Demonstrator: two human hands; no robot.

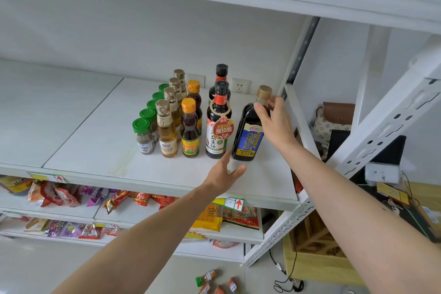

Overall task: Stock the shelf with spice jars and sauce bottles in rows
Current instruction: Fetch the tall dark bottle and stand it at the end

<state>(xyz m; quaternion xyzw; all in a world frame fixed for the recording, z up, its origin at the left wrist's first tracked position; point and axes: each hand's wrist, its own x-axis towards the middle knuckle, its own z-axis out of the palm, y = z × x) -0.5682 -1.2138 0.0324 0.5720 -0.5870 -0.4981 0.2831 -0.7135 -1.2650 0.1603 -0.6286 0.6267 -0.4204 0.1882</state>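
A dark sauce bottle (248,136) with a blue label and gold cap stands tilted at the right end of the rows on the white shelf (95,145). My right hand (274,122) grips its neck and shoulder. My left hand (226,174) reaches under its base with relaxed fingers, thumb touching the bottom edge. To the left stand rows: two black-capped soy sauce bottles (218,124), orange-capped bottles (190,129), golden oil bottles (165,129) and several green-lidded spice jars (143,136).
The shelf's left half is bare board. A white upright post (372,131) stands to the right, with a bag and clutter behind it. Snack packets (71,196) fill the lower shelves. A few spice jars (210,279) lie on the floor below.
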